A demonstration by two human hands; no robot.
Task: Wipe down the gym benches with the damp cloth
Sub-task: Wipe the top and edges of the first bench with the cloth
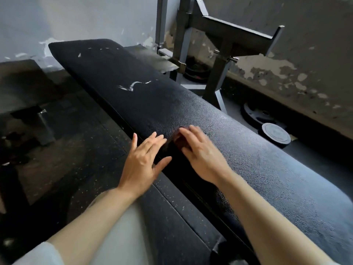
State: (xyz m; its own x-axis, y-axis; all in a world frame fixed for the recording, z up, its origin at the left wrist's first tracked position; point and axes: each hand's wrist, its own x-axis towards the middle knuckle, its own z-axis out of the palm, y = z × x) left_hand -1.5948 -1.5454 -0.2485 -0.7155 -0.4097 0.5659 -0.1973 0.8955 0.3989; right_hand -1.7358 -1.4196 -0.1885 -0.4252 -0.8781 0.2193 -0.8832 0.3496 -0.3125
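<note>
A long black padded gym bench [238, 150] runs from the near right to the far left, with white tears in its cover near the far end. My left hand [145, 159] hovers with spread, straight fingers by the bench's left edge and holds nothing. My right hand [200, 150], blurred by motion, lies with its fingers stretched over a small dark reddish cloth [177, 140] on the pad's left side. Most of the cloth is hidden under the fingers.
A grey steel rack stand [219, 54] rises behind the bench on the right. Weight plates [275, 134] lie on the floor by the peeling wall. Speckled rubber flooring [76, 150] spreads to the left, where another dark frame [38, 121] stands.
</note>
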